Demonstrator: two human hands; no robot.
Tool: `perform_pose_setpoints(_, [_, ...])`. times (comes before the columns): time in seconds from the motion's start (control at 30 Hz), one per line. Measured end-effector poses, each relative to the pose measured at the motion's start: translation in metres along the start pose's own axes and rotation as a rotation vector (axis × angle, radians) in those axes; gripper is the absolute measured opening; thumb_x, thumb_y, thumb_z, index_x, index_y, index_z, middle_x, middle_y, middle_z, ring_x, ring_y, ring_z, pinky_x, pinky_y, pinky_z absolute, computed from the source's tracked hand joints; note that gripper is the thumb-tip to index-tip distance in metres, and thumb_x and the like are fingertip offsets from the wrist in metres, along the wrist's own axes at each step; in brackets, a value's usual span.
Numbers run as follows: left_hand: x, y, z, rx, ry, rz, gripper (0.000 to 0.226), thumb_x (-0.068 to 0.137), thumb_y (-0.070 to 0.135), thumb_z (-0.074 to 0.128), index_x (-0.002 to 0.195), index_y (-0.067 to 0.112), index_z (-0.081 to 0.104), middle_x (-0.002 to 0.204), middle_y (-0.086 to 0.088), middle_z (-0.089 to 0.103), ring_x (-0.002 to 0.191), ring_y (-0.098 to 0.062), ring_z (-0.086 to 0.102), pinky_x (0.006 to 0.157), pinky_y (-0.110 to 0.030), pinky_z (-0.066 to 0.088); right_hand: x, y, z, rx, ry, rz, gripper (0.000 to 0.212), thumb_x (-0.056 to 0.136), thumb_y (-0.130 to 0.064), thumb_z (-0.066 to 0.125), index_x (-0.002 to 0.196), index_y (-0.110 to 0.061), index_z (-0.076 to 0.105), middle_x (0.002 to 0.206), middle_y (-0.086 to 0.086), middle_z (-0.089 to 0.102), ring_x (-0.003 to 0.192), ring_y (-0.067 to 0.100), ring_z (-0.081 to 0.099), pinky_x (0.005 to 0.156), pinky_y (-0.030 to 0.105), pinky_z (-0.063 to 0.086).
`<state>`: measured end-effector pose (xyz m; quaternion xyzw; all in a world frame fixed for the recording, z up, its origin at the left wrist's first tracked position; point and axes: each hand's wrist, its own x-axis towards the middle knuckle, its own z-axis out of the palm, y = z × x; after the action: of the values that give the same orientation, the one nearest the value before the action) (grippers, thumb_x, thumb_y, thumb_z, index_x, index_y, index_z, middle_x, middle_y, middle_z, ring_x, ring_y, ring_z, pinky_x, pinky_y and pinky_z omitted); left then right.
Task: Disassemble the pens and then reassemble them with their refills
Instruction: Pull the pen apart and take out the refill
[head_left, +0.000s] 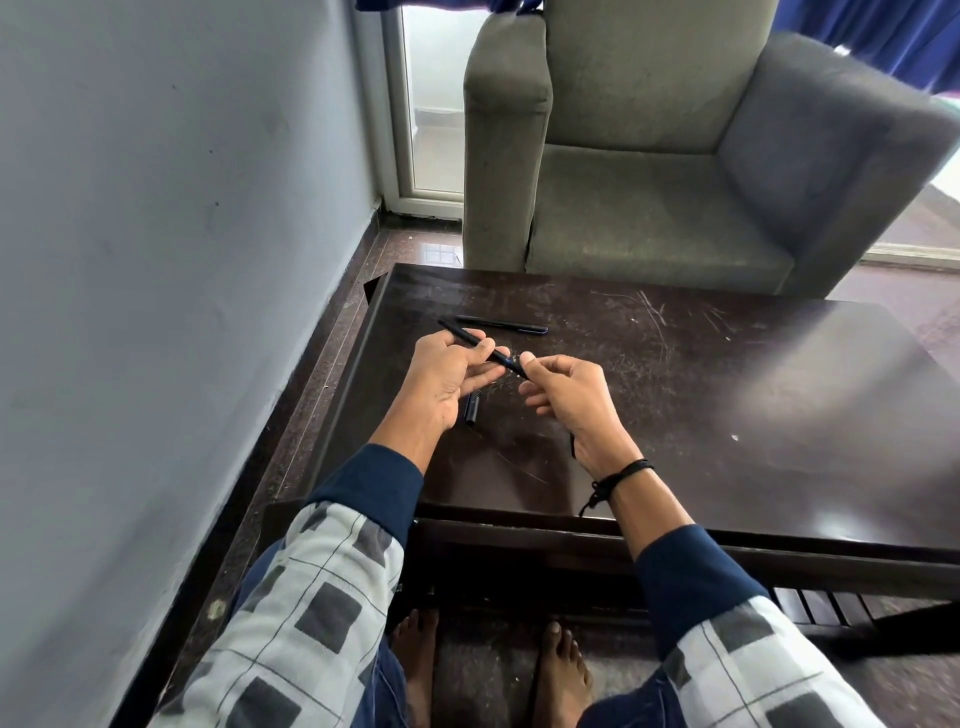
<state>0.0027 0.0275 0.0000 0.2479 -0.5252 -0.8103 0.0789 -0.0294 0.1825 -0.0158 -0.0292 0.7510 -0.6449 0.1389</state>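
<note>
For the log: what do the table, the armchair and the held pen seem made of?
Table: dark wood or veneer, glossy, going by glare and pale scratches. Armchair: grey matte fabric, with scuffed, soiled patches. Pen: likely black plastic, smooth; too small to be sure.

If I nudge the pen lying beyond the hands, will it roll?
Likely rolls: the pen looks slim and round on a flat, glossy table. Probably light and stiff, so a pinch should lift it. No clip can be made out.
</note>
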Motion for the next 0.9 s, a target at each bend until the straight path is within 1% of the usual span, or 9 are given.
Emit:
perform_pose_setpoints(0.1, [-0.0003,-0.0007,0.0007,0.018,-0.004,0.000,0.012,0.094,-0.008,0.062,0.101,0.002,0.065,0.088,-0.017,0.077,0.081,-0.024,0.078,0.066,-0.030,0.063,0.0009,0.0014,-0.0016,-0.017,0.005,-0.019,0.016,0.097,-0.022,0.071,0.086,-0.011,0.074,0.068,0.000,0.072,0.059,0.006,0.062,0.055,0.016,0.049])
perform_pose_setpoints(0.2, [-0.0002,-0.0007,0.0011,0.013,0.002,0.002,0.012,0.094,-0.008,0.062,0.102,0.001,0.065,0.094,-0.020,0.076,0.082,-0.024,0.078,0.065,-0.030,0.062,0.0015,0.0001,-0.0033,-0.018,-0.006,-0.062,0.006,0.090,-0.012,0.077,0.088,-0.008,0.073,0.071,-0.002,0.071,0.059,0.004,0.062,0.056,0.015,0.050])
perform_pose_setpoints(0.23, [0.0000,-0.0006,0.0012,0.009,0.003,0.002,0.012,0.094,-0.008,0.062,0.102,0.001,0.064,0.095,-0.021,0.075,0.082,-0.024,0.078,0.065,-0.030,0.062,0.0015,-0.0002,-0.0034,-0.017,-0.016,-0.069,0.007,0.089,-0.011,0.079,0.089,-0.009,0.073,0.072,-0.002,0.070,0.059,0.004,0.061,0.056,0.016,0.050])
perform_pose_setpoints(0.33, [0.0003,-0.0002,0.0009,0.004,0.001,0.002,0.013,0.094,-0.009,0.061,0.103,0.000,0.064,0.089,-0.017,0.076,0.080,-0.024,0.078,0.064,-0.030,0.062,0.0009,-0.0007,-0.0024,-0.004,-0.034,-0.051,0.017,0.088,-0.022,0.081,0.097,-0.010,0.072,0.076,-0.002,0.071,0.061,0.006,0.061,0.056,0.017,0.051])
perform_pose_setpoints(0.43, [0.0003,-0.0011,0.0009,0.011,-0.003,0.001,0.013,0.094,-0.008,0.062,0.103,0.000,0.065,0.084,-0.014,0.077,0.081,-0.024,0.078,0.066,-0.031,0.063,0.0011,-0.0008,-0.0018,-0.002,-0.016,-0.014,0.021,0.093,-0.035,0.075,0.097,-0.015,0.073,0.074,-0.002,0.073,0.060,0.005,0.062,0.055,0.017,0.050])
perform_pose_setpoints(0.57, [0.0006,-0.0020,0.0010,0.023,-0.012,-0.001,0.013,0.094,-0.008,0.062,0.102,0.002,0.066,0.088,-0.016,0.077,0.083,-0.024,0.078,0.066,-0.031,0.063,0.0024,0.0005,-0.0033,-0.027,-0.002,-0.026,0.013,0.096,-0.020,0.071,0.085,-0.014,0.073,0.066,-0.002,0.071,0.058,0.006,0.061,0.054,0.016,0.048])
perform_pose_setpoints(0.67, [0.0015,-0.0019,0.0010,0.021,-0.009,-0.003,0.013,0.095,-0.007,0.061,0.102,0.002,0.065,0.090,-0.018,0.077,0.084,-0.025,0.078,0.067,-0.031,0.063,0.0030,-0.0005,-0.0043,-0.022,-0.016,-0.051,0.008,0.090,-0.014,0.077,0.087,-0.010,0.072,0.070,-0.003,0.069,0.059,0.006,0.060,0.055,0.016,0.049])
perform_pose_setpoints(0.77, [0.0021,-0.0015,0.0004,0.017,-0.009,-0.005,0.013,0.095,-0.007,0.062,0.104,0.001,0.065,0.085,-0.015,0.078,0.083,-0.025,0.078,0.065,-0.030,0.062,0.0026,-0.0013,-0.0035,-0.001,-0.031,-0.046,0.013,0.087,-0.019,0.082,0.091,-0.011,0.071,0.072,-0.004,0.069,0.059,0.004,0.060,0.055,0.017,0.050])
perform_pose_setpoints(0.9, [0.0019,-0.0025,0.0010,0.024,-0.010,-0.005,0.015,0.094,-0.007,0.062,0.106,0.000,0.066,0.078,-0.009,0.079,0.082,-0.024,0.078,0.065,-0.030,0.062,0.0016,-0.0017,-0.0018,-0.003,-0.038,-0.013,0.021,0.093,-0.034,0.075,0.098,-0.014,0.072,0.074,-0.002,0.072,0.060,0.006,0.062,0.055,0.017,0.050])
